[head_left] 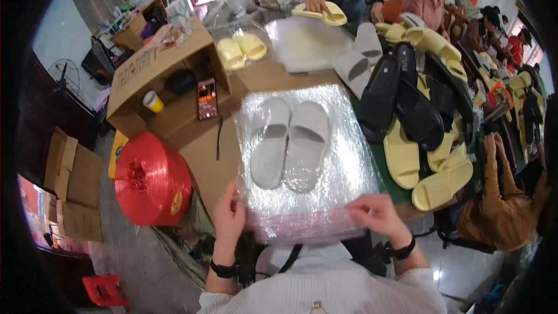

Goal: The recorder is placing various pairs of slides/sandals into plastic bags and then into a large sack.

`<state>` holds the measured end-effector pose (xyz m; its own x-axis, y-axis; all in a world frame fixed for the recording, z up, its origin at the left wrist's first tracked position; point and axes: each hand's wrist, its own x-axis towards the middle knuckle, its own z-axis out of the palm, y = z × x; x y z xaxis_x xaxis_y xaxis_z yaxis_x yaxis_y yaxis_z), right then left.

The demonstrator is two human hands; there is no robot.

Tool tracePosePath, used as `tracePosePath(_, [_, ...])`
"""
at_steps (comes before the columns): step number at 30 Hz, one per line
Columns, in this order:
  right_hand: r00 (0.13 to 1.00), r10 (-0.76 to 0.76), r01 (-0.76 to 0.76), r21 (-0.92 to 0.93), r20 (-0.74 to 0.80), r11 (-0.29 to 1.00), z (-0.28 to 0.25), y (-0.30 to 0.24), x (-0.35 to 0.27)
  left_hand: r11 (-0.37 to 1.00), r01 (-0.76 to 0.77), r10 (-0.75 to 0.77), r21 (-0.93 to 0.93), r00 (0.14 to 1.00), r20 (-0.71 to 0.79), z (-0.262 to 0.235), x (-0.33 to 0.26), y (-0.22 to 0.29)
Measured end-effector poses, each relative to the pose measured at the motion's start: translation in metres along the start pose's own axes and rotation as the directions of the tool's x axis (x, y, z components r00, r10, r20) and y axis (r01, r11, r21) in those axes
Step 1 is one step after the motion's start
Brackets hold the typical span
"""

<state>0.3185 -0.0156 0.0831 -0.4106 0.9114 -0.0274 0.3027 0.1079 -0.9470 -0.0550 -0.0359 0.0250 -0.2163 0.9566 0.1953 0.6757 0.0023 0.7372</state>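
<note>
Pinching the near edge of a clear plastic bag (302,157), the left hand (228,216) and the right hand (378,214) sit at its two lower corners, fingers closed on the film with the thumbs on top. Inside the bag, lying flat on the brown counter (203,151), is a pair of grey slippers (289,142), side by side and touching, toes pointing away from the person.

The near strip of the bag looks pinkish and bunched, so the mouth seems to be there, between the two hands. That is the weak spot: the film is thin and glossy, and an uneven pull from one hand would likely skew the edge or wrinkle it, leaving the opening crooked. A sharp tug could also slide the slippers toward the far end or shift one over the other, since nothing pins them.

Crowding adds risk. A heap of black slippers (401,102) and yellow slippers (433,168) lies just beside the bag's right edge, close enough for a sweep of the right forearm to knock some off the counter. On the left, a red spool of twine (152,179) sits near the left wrist, and a phone (207,99) rests in the open cardboard box (163,75) beyond.
</note>
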Motion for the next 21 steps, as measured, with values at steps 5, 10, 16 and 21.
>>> tracePosePath(5, [0.947, -0.282, 0.139, -0.596, -0.153, 0.791, -0.014, 0.019, 0.013, 0.896, 0.234, -0.201, -0.377, 0.971, 0.126, -0.008, 0.004, 0.008])
tracePosePath(10, [0.942, -0.303, 0.324, -0.633, 0.145, 0.703, -0.004, 0.018, 0.023, 0.896, 0.193, -0.111, -0.401, 0.969, 0.219, -0.012, -0.007, -0.013])
tracePosePath(16, [0.873, -0.433, 0.481, -0.535, 0.223, 0.695, -0.005, 0.034, 0.033, 0.942, 0.035, 0.041, -0.333, 0.975, 0.219, -0.022, -0.011, -0.017])
tracePosePath(21, [0.917, -0.398, 0.365, -0.403, 0.001, 0.839, -0.009, 0.053, 0.031, 0.910, -0.057, 0.174, -0.412, 0.952, 0.252, -0.029, -0.011, -0.020])
